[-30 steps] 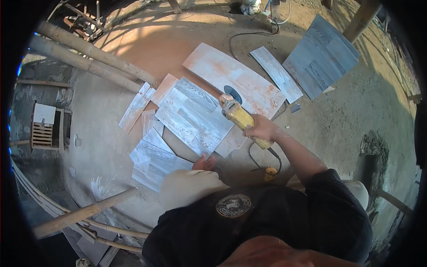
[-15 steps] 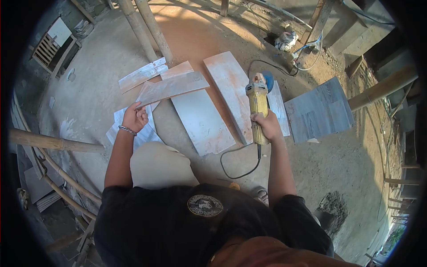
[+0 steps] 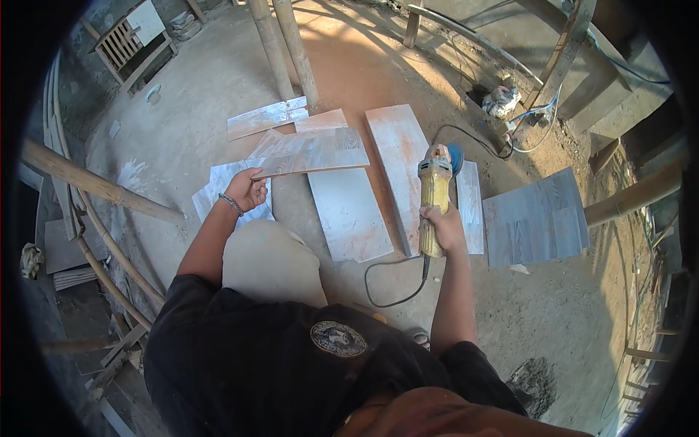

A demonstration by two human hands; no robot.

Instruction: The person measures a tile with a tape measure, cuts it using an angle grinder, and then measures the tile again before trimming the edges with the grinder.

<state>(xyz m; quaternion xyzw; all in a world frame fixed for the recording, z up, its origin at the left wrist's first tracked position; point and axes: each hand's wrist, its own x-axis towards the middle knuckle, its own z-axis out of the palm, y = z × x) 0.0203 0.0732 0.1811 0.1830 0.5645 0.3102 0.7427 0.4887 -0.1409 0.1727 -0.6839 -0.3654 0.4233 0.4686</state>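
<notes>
My left hand [image 3: 247, 191] is closed on the near left end of a long tile strip [image 3: 313, 151] with a grey wood-grain face. The strip is held up over other tile pieces. My right hand [image 3: 445, 226] wraps around the yellow, dusty body of an angle grinder [image 3: 435, 191]. At the grinder's head is a blue disc [image 3: 456, 157], apart from the strip. A black cord [image 3: 370, 280] loops from the grinder's rear end. Beneath and between my hands lie a pale tile [image 3: 349, 215] and a long dusty tile [image 3: 397, 156].
A wood-grain tile [image 3: 535, 218] lies at the right, beside a narrow tile piece [image 3: 470, 204]. Another cut strip [image 3: 266, 118] rests beyond the held one. Bamboo poles [image 3: 273, 51] stand ahead, and another pole [image 3: 102, 180] slants in at the left. Reddish dust [image 3: 342, 65] covers the floor ahead.
The camera view has turned, so the scene sits further right and lower. The held strip has tilted, showing more of its wood-grain face. Both hands keep their holds.
</notes>
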